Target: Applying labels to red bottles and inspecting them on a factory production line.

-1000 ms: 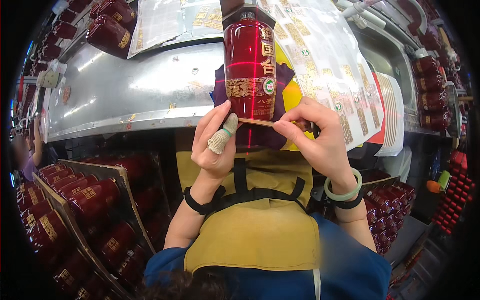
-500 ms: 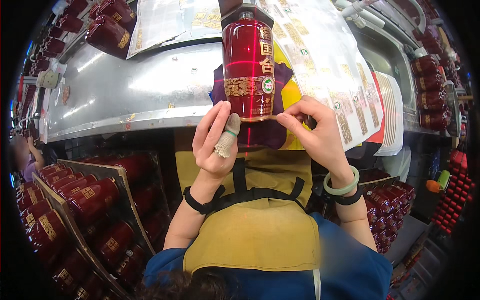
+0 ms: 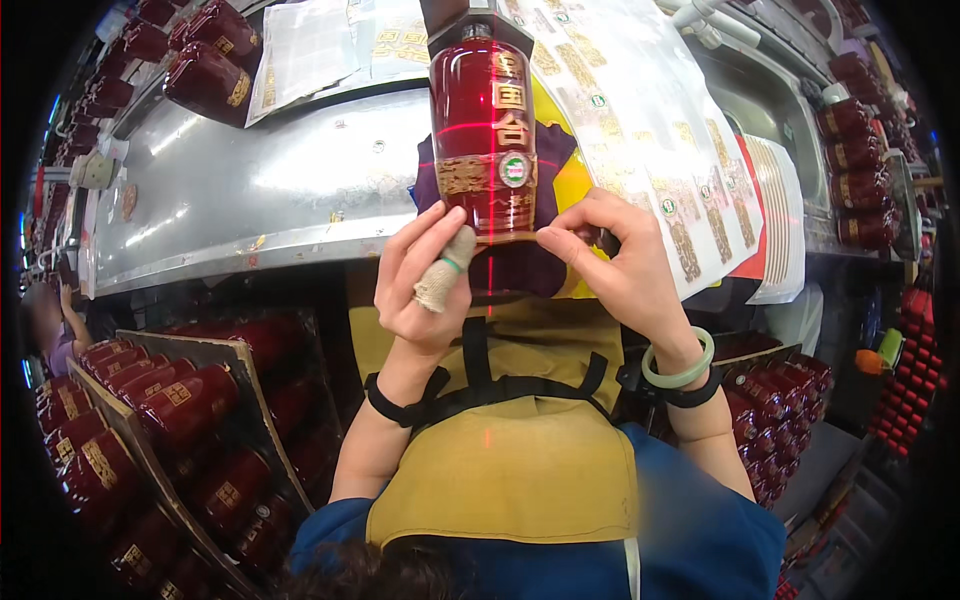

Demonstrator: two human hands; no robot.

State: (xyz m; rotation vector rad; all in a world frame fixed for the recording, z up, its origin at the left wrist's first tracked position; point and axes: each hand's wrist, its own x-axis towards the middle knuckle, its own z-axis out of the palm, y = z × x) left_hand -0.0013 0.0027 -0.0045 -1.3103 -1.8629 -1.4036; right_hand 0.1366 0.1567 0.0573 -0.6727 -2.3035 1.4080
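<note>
A dark red bottle (image 3: 484,130) with gold characters and a gold band label lies lengthwise on a purple cloth (image 3: 545,262) at the metal bench's near edge. A red laser cross falls over it. My left hand (image 3: 425,280), one finger wrapped in a beige bandage, presses its fingertips on the bottle's lower left edge. My right hand (image 3: 615,270), with a pale green bangle on the wrist, pinches at the lower right edge of the bottle's label.
The steel bench (image 3: 260,190) runs across. Sheets of gold labels (image 3: 640,130) lie to the right, more sheets (image 3: 310,45) at the back. Crates of red bottles (image 3: 130,420) stand lower left, more red bottles (image 3: 780,400) lower right and along the far edges (image 3: 200,70). Another person (image 3: 55,330) sits far left.
The bottle has slid slightly away from me. My left fingers have spread and my right hand has shifted a little along the label's lower edge.
</note>
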